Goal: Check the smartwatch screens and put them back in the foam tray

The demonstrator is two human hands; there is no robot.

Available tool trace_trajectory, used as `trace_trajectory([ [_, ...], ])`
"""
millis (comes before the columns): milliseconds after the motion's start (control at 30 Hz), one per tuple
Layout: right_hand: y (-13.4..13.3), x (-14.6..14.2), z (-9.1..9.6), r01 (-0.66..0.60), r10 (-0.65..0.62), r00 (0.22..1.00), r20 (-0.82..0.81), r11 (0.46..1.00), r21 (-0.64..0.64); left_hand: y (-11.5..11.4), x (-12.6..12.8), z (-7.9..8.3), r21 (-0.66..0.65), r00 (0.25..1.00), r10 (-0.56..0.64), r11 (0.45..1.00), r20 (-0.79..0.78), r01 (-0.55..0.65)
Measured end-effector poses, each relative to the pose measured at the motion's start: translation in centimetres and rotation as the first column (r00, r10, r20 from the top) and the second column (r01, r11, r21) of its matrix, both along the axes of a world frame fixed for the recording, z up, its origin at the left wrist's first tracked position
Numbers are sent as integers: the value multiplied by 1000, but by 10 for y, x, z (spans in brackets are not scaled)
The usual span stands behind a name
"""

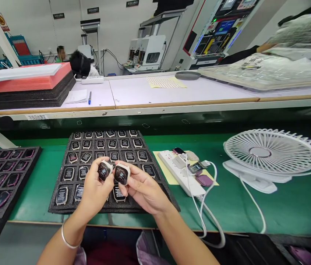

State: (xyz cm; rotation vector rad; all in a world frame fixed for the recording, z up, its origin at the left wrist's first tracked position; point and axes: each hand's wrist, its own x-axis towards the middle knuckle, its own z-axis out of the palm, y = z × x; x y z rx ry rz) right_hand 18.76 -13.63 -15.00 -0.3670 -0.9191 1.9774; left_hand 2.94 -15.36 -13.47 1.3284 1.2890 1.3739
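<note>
My left hand (96,189) is closed on a smartwatch case (105,170) with a dark, lit screen and a pale frame. Beside it, my right hand (147,187) grips a second smartwatch case (122,174) of the same look. Both screens face up toward me, and the two cases are close together. Beneath my hands lies a black foam tray (53,200) with rows of similar watch cases, such as the watch case (62,195) at its near left corner. Several of these show white text on their screens. My hands and forearms cover part of the tray's middle.
At left, a second foam tray (9,200) holds purple-framed watch cases. A white power strip (181,175) with cables and small devices stands right of the main tray, then a white fan (265,154). A shelf (133,95) behind carries foam sheets (28,79) and plastic trays (254,75).
</note>
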Motion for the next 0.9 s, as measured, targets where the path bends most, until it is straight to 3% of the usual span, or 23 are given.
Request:
trace_trajectory([
  [700,-2,0,0,14,-11,999,44,998,-57,-2,1,4,-49,994,-5,999,111,10],
  [900,-2,1,-1,-3,4,1000,19,998,-61,1,-1,1,-120,942,-75,985,328,120],
])
